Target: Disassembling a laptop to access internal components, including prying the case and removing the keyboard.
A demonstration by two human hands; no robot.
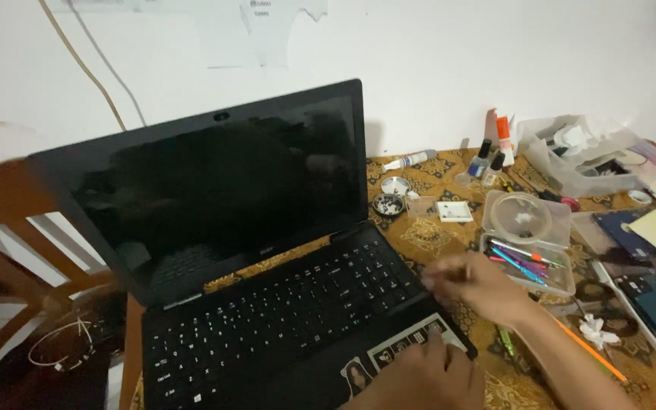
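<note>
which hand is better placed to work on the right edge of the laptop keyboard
Probably the right hand: its fingertips are already at the right end of the keyboard. The left hand rests lower, on the laptop's palm rest near the stickers.

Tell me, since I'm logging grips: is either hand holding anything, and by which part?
Cannot tell for the right hand: blurred at the laptop's right edge. The left hand holds nothing, resting on the palm rest.

Dark laptop screen point(222, 190) upright at left, pale stickers point(411, 342) on its palmrest
</note>
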